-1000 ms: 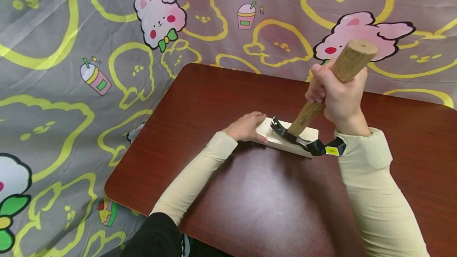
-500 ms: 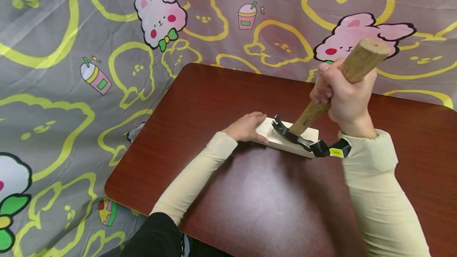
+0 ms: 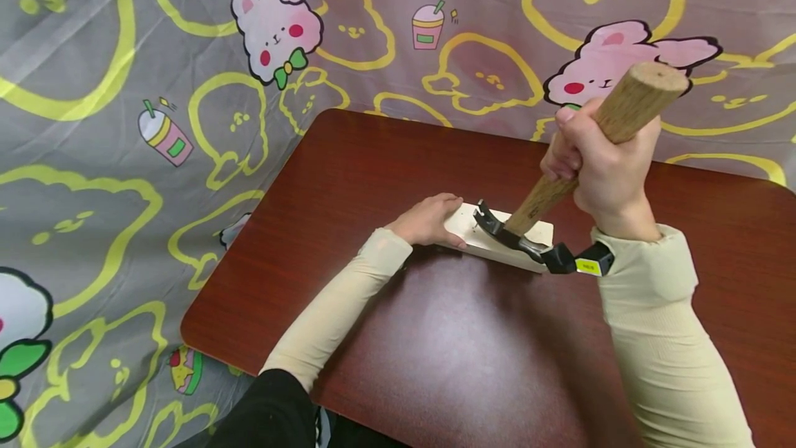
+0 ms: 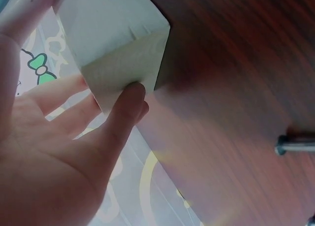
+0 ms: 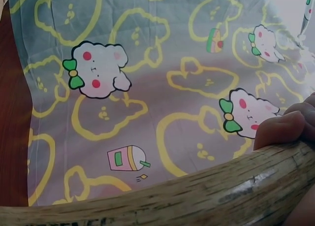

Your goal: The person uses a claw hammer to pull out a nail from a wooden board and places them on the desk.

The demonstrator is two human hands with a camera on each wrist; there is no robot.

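Observation:
In the head view, a pale wooden block (image 3: 541, 235) lies on the table under the black head (image 3: 510, 239) of a claw hammer. My right hand (image 3: 612, 164) grips the hammer's wooden handle (image 3: 541, 202), which leans up to the right. The claw faces left, over the block's top; small dark marks show near it, too small to identify. My left hand (image 3: 425, 221) holds the block's left end. In the left wrist view, the thumb (image 4: 129, 100) presses the block's end face (image 4: 123, 63), with fingers on the far side. The right wrist view shows the handle (image 5: 162, 199) close up.
The dark red wooden table (image 3: 373, 157) has rounded corners. Behind it and to the left hangs a grey curtain (image 3: 373, 12) with cartoon prints. In the left wrist view, a thin metallic rod-like thing (image 4: 295, 146) shows at the right edge; its kind is unclear.
My right hand and the hammer handle have tilted to the right, mostly in the first half second. The hammer head has shifted slightly; my left hand and the block stay in place.

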